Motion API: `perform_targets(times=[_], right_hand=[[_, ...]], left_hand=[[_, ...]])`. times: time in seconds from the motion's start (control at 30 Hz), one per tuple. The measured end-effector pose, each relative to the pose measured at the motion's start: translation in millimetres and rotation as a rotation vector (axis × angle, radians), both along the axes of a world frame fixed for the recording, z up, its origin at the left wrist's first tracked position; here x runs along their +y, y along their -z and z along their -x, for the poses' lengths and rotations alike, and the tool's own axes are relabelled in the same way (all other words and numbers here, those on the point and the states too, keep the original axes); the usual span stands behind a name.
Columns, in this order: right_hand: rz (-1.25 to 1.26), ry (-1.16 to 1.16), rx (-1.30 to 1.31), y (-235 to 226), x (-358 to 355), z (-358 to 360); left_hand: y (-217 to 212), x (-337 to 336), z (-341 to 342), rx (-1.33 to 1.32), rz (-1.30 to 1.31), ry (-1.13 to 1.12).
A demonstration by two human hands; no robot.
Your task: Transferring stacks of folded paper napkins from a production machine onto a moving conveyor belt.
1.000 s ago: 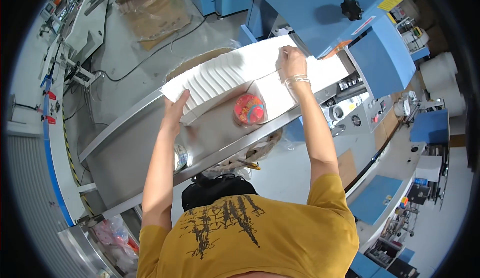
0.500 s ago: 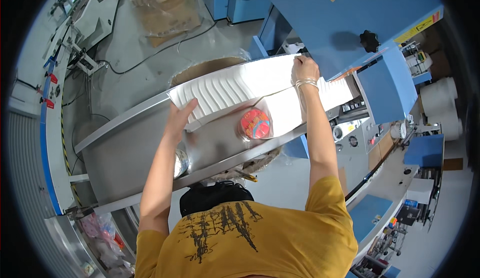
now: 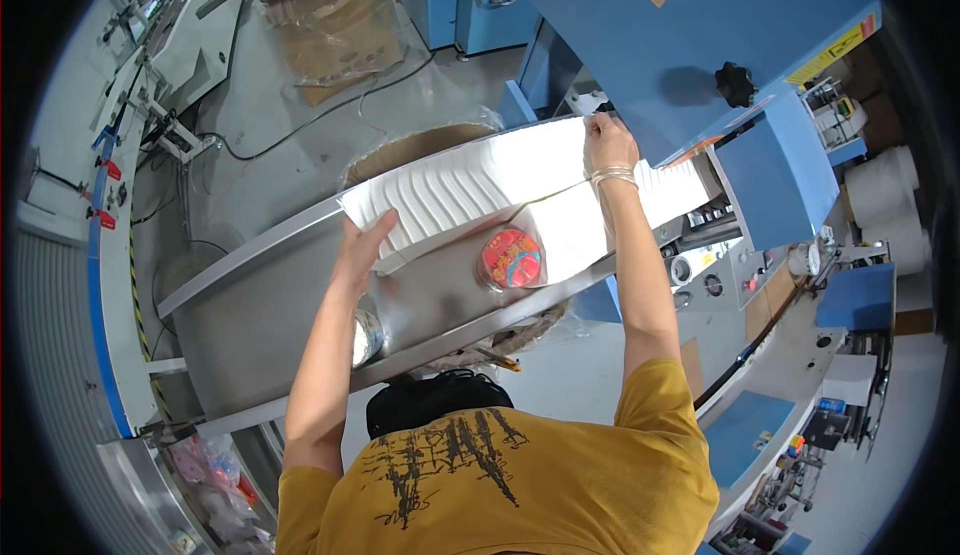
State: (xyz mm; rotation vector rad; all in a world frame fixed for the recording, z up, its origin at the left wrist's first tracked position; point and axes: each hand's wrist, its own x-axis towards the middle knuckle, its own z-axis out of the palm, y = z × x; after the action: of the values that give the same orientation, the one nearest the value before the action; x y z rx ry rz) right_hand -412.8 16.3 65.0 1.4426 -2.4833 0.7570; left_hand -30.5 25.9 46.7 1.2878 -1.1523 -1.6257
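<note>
A long band of overlapping white sheets point(image 3: 450, 190) lies across a metal trough point(image 3: 270, 305), its left part rippled in even steps. My left hand point(image 3: 364, 247) grips its left end, thumb on top and the fingers hidden beneath. At the far edge on the right, my right hand point(image 3: 611, 142) is closed on the sheets; its fingertips are partly hidden. Between my arms, a round tub with a red patterned top point(image 3: 510, 258) rests in the trough against the sheets. A shiny silver, round object point(image 3: 367, 337) sits beside my left forearm, partly covered by it.
A large blue machine point(image 3: 640, 45) with a black knob point(image 3: 735, 83) stands at the far right, where the white sheets run under it. Beyond the trough are an open, plastic-lined cardboard box point(image 3: 340, 45), another cardboard container point(image 3: 420, 145) and a black cable point(image 3: 290, 138) on the floor.
The whole view has shifted slightly. Both hands keep their places on the white sheets, and the tub stays where it was.
</note>
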Motion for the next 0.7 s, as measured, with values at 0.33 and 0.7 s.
perform_targets(times=[0.33, 0.7], right_hand=[[-0.234, -0.154, -0.063, -9.2, -13.1, -1.3], [-0.418, -0.214, 0.092, -3.0, 12.7, -5.0]], left_hand=[[-1.6, -10.9, -10.0, 0.033, 0.028, 0.043], [36.8, -6.7, -6.3, -0.108, -0.048, -0.009]])
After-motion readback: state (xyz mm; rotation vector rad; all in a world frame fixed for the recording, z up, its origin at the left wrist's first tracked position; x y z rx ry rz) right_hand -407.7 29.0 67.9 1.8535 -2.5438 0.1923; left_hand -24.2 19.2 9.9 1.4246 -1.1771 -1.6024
